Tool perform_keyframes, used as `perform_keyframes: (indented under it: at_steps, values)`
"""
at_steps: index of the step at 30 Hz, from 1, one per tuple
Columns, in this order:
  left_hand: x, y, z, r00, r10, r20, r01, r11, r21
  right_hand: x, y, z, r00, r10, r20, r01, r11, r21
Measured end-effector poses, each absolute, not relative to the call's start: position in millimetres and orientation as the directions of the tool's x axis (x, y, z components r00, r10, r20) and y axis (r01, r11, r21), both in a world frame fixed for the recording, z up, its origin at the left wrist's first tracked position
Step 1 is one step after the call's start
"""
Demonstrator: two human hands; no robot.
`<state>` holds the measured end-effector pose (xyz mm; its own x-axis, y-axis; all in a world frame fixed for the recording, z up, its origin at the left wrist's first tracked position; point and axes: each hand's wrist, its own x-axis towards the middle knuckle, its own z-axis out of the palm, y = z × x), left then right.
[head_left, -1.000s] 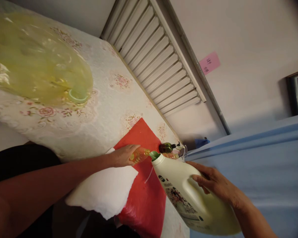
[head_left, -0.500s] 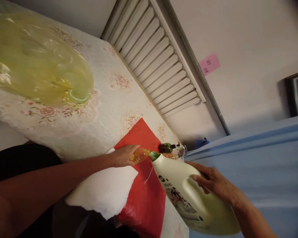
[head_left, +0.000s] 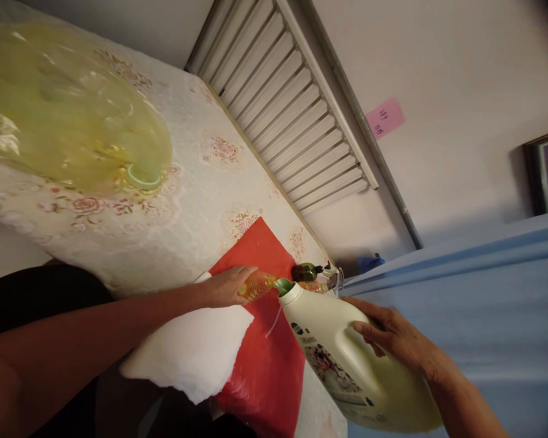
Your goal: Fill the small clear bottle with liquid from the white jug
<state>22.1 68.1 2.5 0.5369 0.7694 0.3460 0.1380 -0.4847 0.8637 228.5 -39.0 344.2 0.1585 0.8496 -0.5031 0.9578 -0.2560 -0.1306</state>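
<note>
No shift; right hand point(head_left: 393, 337) grip holds jug point(head_left: 335, 337), spout beside bottle point(head_left: 258, 285).

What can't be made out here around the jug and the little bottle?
Head view:
- The little bottle: mostly covered by the left hand, so its fill level is hidden.
- The jug, held by the right hand: label print too small and blurred.
- The pink note: writing too small.
- The dark bottle: partly behind the jug.
</note>
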Motion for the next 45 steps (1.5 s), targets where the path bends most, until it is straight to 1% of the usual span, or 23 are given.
perform_keyframes:
  at_steps: [13, 25, 32, 37, 45]
  values:
    - [22.3, 68.1, 1.0, 0.534, 0.774, 0.34, 0.146, -0.481, 0.865, 233.7, -38.4, 343.0, 0.155, 0.845, -0.512, 0.956, -0.259, -0.14]
    - [22.7, 67.8, 0.9, 0.529, 0.771, 0.355, 0.145, -0.494, 0.857, 235.0, -37.2, 343.8, 0.175, 0.84, -0.514, 0.962, -0.257, -0.092]
    - [22.6, 68.4, -0.4, 0.531, 0.77, 0.354, 0.138, -0.491, 0.86, 229.7, -37.8, 345.4, 0.175, 0.835, -0.522, 0.958, -0.268, -0.108]
    - [21.6, 68.2, -0.3, 0.545, 0.75, 0.373, 0.127, -0.514, 0.848, 230.1, -37.7, 344.8, 0.182, 0.835, -0.519, 0.959, -0.267, -0.094]
    - [22.2, 69.0, -1.2, 0.552, 0.756, 0.351, 0.171, -0.515, 0.84, 233.1, -36.8, 344.1, 0.174, 0.838, -0.517, 0.961, -0.26, -0.098]
